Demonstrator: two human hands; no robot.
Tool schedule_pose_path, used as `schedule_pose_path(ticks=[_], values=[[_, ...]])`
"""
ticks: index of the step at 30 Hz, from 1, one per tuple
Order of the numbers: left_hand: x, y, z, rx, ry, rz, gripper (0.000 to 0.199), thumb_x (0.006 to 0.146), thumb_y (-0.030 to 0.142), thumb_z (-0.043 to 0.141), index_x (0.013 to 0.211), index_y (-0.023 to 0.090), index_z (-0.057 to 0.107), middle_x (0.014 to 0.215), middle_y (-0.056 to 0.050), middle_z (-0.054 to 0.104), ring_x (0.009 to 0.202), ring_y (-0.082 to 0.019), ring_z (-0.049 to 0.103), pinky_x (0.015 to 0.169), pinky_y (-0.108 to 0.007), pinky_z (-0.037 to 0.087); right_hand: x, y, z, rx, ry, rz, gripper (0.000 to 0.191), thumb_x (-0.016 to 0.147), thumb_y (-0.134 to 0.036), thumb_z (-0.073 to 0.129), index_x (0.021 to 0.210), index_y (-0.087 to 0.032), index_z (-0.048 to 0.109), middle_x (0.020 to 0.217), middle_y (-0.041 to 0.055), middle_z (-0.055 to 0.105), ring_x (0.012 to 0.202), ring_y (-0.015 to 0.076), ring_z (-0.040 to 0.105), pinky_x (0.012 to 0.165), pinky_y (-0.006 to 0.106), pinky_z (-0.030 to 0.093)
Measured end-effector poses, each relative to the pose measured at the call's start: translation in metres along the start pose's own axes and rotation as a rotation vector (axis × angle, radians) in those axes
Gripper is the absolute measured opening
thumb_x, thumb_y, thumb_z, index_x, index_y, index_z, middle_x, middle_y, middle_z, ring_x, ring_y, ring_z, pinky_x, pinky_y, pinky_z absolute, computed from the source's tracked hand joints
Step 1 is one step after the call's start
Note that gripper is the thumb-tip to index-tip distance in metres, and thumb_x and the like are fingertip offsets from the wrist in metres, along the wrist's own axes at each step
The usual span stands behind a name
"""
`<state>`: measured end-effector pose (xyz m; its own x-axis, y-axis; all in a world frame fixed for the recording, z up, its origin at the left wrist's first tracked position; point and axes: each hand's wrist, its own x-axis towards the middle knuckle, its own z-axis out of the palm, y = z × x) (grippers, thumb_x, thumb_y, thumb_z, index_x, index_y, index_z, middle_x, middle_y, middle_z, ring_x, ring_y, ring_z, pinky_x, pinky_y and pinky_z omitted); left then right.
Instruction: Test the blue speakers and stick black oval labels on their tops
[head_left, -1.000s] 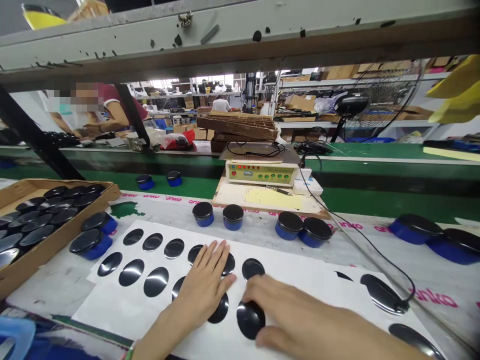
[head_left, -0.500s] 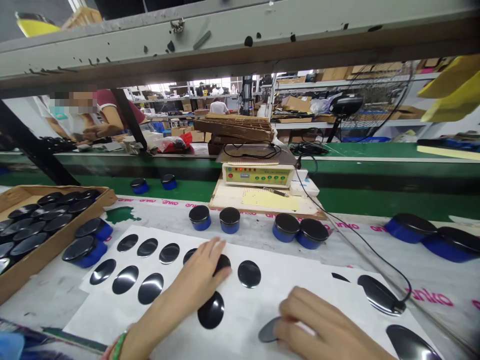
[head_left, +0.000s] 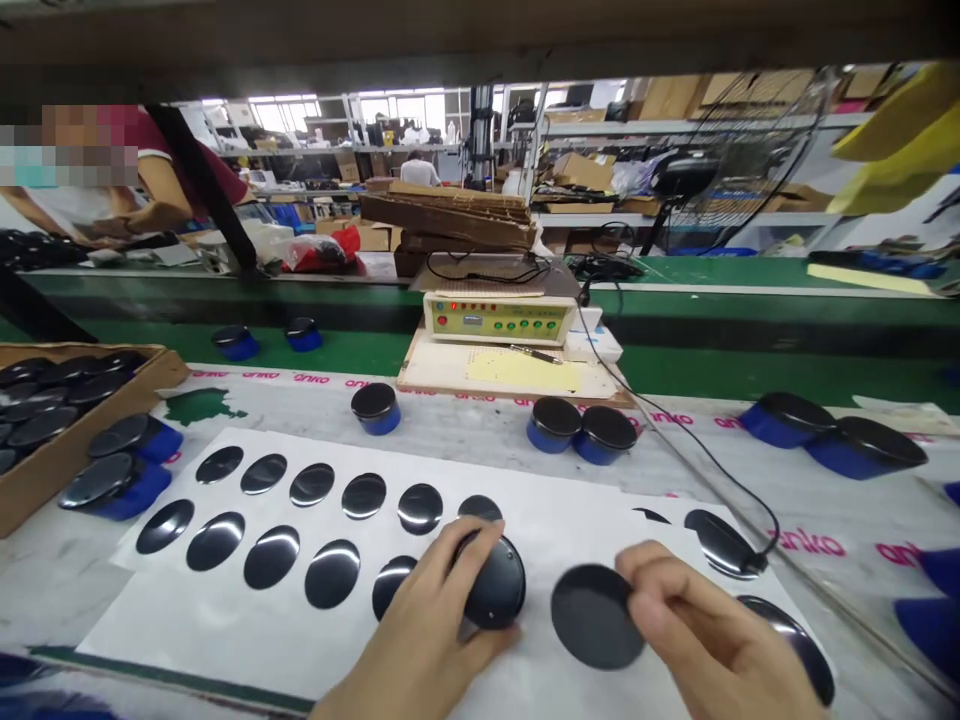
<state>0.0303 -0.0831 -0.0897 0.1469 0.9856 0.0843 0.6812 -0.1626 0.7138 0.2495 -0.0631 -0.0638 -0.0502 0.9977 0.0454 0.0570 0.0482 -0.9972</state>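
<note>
My left hand (head_left: 442,610) is wrapped round a thick round black piece (head_left: 496,582), its flat top with small dots turned up; its sides are mostly hidden by the fingers. Between thumb and fingers my right hand (head_left: 686,620) pinches a thin matt black disc (head_left: 598,616) by its right edge. The disc is apart from the round piece, above the white sheet (head_left: 292,640). Two rows of glossy black discs (head_left: 332,573) lie on that sheet, some partly behind my left hand. A single blue round piece with a black top (head_left: 376,409) stands behind the sheet.
A cardboard box (head_left: 169,368) of black round pieces sits at left. More blue pieces (head_left: 553,425) stand on the bench. A control box (head_left: 499,318) is at the back, and a black cable (head_left: 697,445) runs across the right side. Co-workers are beyond the bench.
My left hand has moved right and now holds the round piece; one of the two blue pieces behind the sheet is gone. My right hand has raised and turned its disc. The view has shifted.
</note>
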Motion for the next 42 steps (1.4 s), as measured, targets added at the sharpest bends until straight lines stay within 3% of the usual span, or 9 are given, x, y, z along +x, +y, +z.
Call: schedule_pose_path(ticks=[4, 9, 21, 31, 42], values=[[-0.012, -0.006, 0.018, -0.277, 0.104, -0.240, 0.094, 0.065, 0.025, 0.080, 0.141, 0.034, 0.024, 0.132, -0.003, 0.056, 0.120, -0.024, 0.055, 0.101, -0.041, 0.045, 0.007, 0.016, 0.032, 0.110, -0.067, 0.165, 0.032, 0.078, -0.046, 0.067, 0.063, -0.020, 0.056, 0.086, 0.0029, 0.050, 0.071, 0.0157, 0.049, 0.058, 0.024, 0.044], [-0.007, -0.005, 0.016, -0.342, 0.134, -0.231, 0.097, 0.063, 0.020, 0.081, 0.141, 0.035, 0.023, 0.129, 0.000, 0.059, 0.115, -0.022, 0.059, 0.097, -0.037, 0.048, 0.006, 0.024, 0.056, 0.172, -0.108, 0.223, 0.030, 0.079, -0.044, 0.067, 0.065, -0.020, 0.056, 0.092, 0.0020, 0.049, 0.084, 0.0172, 0.049, 0.071, 0.026, 0.044], [-0.008, -0.006, 0.013, -0.294, 0.089, -0.200, 0.088, 0.071, 0.028, 0.076, 0.142, 0.033, 0.024, 0.132, -0.001, 0.057, 0.119, -0.022, 0.057, 0.099, -0.037, 0.047, 0.009, 0.025, 0.062, 0.033, -0.116, 0.177, 0.027, 0.083, -0.041, 0.065, 0.067, -0.021, 0.056, 0.089, 0.0011, 0.048, 0.084, 0.0164, 0.049, 0.069, 0.024, 0.042], [-0.006, -0.004, 0.012, -0.304, 0.079, -0.209, 0.085, 0.072, 0.027, 0.075, 0.141, 0.032, 0.026, 0.132, 0.001, 0.057, 0.118, -0.020, 0.057, 0.099, -0.033, 0.047, 0.010, 0.016, 0.067, -0.134, -0.037, 0.049, 0.031, 0.079, -0.043, 0.066, 0.061, -0.021, 0.054, 0.080, 0.0025, 0.051, 0.073, 0.0171, 0.052, 0.063, 0.026, 0.045], [-0.005, -0.003, 0.010, -0.303, 0.053, -0.211, 0.089, 0.073, 0.031, 0.076, 0.143, 0.032, 0.020, 0.132, 0.001, 0.057, 0.113, -0.019, 0.060, 0.097, -0.031, 0.047, 0.011, 0.021, 0.066, -0.202, -0.096, -0.008, 0.027, 0.087, -0.034, 0.060, 0.065, -0.021, 0.050, 0.082, 0.0012, 0.050, 0.076, 0.0161, 0.050, 0.065, 0.026, 0.041]])
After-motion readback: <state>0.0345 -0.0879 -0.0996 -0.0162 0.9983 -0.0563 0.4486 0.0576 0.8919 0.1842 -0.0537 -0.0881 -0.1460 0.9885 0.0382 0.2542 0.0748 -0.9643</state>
